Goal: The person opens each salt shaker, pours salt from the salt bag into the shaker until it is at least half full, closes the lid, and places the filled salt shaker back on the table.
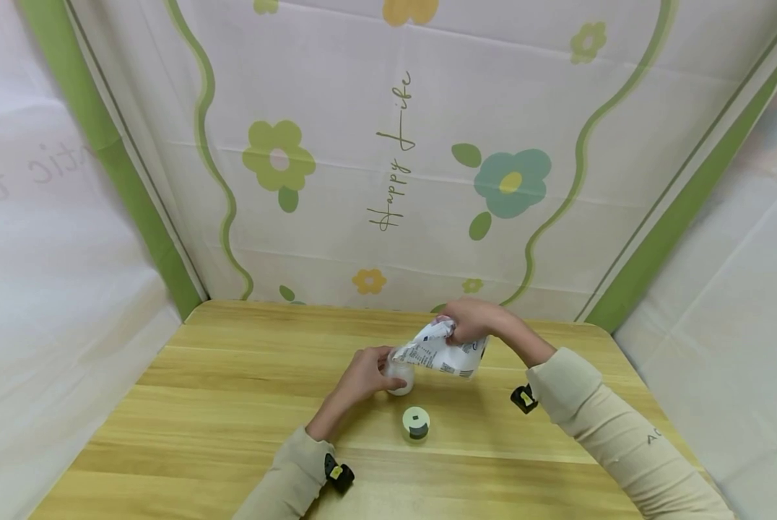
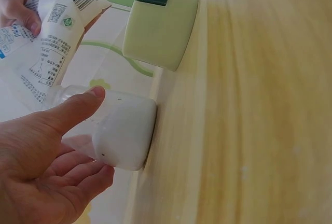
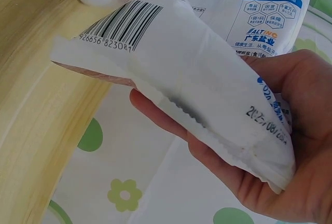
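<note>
My left hand (image 1: 361,377) holds a small clear jar (image 2: 127,130) upright on the table, thumb on one side and fingers on the other. White contents fill its lower part. My right hand (image 1: 476,321) grips a white printed salt bag (image 3: 207,73), tilted so that its narrow end meets the jar's mouth. Barcode and date print show on the bag in the right wrist view. Whether salt is flowing cannot be made out. In front of the jar stands a pale green lid (image 1: 416,420) with a dark green flap, touched by neither hand.
The light wooden table (image 1: 245,404) has rounded far corners. A white flowered curtain (image 1: 336,217) hangs behind it, and white cloth with green bands encloses both sides. Black wrist devices (image 1: 339,474) sit by both sleeves.
</note>
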Tool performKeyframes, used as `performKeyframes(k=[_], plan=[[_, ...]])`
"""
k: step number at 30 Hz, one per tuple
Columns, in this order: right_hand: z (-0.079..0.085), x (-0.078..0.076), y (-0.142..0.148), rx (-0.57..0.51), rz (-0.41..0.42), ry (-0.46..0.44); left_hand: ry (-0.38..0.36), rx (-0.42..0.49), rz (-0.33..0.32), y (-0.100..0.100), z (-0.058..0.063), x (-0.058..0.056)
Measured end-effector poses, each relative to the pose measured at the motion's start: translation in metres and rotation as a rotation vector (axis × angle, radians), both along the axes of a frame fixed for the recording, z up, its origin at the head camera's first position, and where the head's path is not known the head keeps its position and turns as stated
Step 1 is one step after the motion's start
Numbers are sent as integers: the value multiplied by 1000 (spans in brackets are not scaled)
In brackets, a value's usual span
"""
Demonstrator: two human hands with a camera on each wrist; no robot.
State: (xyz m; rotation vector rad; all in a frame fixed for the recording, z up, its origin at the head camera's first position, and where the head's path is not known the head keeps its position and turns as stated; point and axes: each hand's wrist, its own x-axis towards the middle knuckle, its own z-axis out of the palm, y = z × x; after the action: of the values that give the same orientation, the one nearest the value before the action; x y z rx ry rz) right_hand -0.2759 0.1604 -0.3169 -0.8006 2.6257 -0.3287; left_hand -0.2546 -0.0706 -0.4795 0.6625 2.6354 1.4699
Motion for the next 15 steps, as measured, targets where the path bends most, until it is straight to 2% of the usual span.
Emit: performKeyframes(k=[15], plan=[[0, -1, -1, 7, -7, -3, 8, 11, 0, 0, -1, 0]])
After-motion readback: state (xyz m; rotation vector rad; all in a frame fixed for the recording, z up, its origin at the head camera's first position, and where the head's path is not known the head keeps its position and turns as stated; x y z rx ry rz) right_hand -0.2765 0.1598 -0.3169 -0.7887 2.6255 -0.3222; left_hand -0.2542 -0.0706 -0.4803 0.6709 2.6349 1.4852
